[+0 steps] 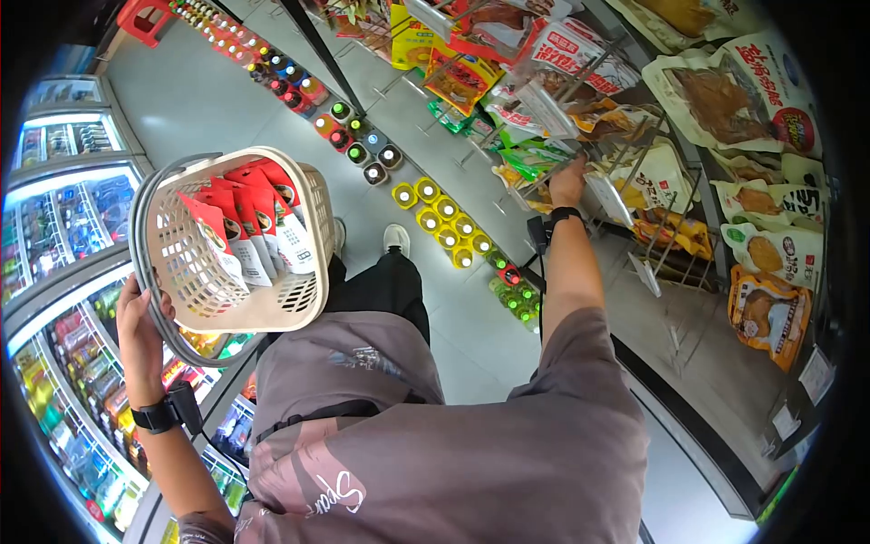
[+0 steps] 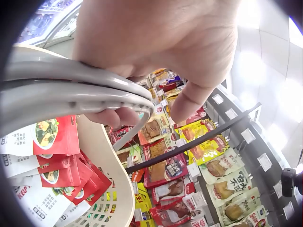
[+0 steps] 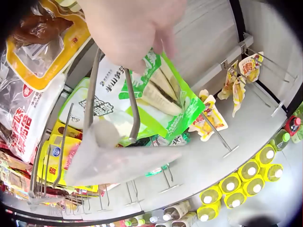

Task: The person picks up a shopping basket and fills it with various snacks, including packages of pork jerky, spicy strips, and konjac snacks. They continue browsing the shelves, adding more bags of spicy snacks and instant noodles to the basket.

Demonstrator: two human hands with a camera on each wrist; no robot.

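A beige plastic shopping basket hangs at the person's left side, holding several red-and-white food packets. The left hand grips the basket's grey handles, its fingers curled beneath them in the left wrist view. Over at the rack, the right hand reaches among the metal hooks. In the right wrist view that hand pinches the top edge of a green-and-white snack packet. A hook crosses in front of the packet, and part of the thumb side is hidden.
Hanging food bags fill the rack on the right. Rows of drink bottles stand on the floor along its base. Glass-door drink coolers line the left side. A red stool sits at the far end of the aisle.
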